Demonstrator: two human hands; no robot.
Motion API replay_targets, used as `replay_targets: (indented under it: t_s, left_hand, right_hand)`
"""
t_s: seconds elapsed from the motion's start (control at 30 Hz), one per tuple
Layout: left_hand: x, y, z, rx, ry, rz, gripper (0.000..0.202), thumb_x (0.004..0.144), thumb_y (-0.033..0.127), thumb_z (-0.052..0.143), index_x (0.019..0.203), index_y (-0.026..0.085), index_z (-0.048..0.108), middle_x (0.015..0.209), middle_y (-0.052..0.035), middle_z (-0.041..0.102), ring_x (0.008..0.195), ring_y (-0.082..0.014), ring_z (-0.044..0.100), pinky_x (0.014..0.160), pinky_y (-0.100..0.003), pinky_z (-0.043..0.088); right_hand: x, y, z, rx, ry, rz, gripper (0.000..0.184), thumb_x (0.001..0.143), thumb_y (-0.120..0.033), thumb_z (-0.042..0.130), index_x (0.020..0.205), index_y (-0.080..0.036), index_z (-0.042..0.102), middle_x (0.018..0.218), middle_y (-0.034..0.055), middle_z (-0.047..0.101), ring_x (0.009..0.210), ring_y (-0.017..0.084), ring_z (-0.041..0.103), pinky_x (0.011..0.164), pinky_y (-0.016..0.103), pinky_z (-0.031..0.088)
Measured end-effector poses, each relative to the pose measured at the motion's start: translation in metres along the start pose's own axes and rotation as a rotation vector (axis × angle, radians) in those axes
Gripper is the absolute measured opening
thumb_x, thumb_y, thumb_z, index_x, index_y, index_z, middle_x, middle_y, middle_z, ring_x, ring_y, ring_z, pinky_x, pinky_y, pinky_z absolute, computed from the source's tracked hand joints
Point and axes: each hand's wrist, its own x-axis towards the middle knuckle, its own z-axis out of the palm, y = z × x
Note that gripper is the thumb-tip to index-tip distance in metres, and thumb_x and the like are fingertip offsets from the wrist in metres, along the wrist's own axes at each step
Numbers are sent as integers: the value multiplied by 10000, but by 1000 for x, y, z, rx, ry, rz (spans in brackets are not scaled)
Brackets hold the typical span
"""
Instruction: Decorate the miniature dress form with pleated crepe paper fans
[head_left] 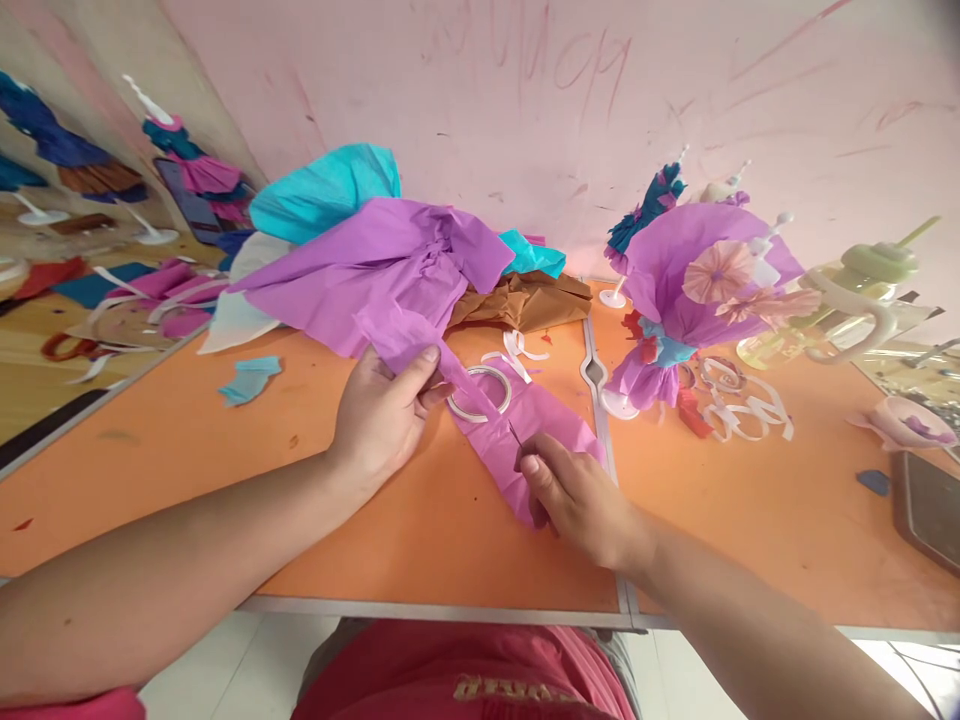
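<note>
A strip of purple tissue-like paper is pinched between the thumb and fingers of my left hand, its tail slanting down to the right. In my right hand is what looks like a pair of scissors; a thin dark tip sticks out near the strip's lower end, and the handles are mostly hidden by my fingers. Beneath the strip, a white tape roll lies on a flat pinkish-purple sheet. Just beyond my left hand spreads a gathered purple sheet.
Blue paper and brown paper are heaped by the wall. On the right stand a paper-dressed figure, a purple paper bouquet, a cup with a green lid and a phone. White ribbon scraps lie near the bouquet.
</note>
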Motion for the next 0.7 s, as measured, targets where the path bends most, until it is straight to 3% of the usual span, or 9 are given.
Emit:
replay_targets:
  t_s: [0.53, 0.7]
  left_hand:
    - [-1, -1, 0, -20, 4, 36, 289, 756, 200, 831, 924, 204, 596, 823, 72, 633, 711, -55, 600, 650, -182, 550]
    - [0, -2, -1, 37, -43, -12, 340, 725, 237, 856, 925, 196, 584, 803, 60, 651, 693, -85, 635, 636, -218, 570]
  right_hand:
    - [-3, -7, 0, 20, 2, 40, 425, 1026, -575, 246, 921, -248, 496, 529, -28, 562, 523, 155, 572, 541, 272, 380]
    - [1, 2, -1, 3, 59, 33, 467, 1010, -627, 266, 1013, -251, 544, 631, -20, 588, 590, 150, 570, 586, 273, 386]
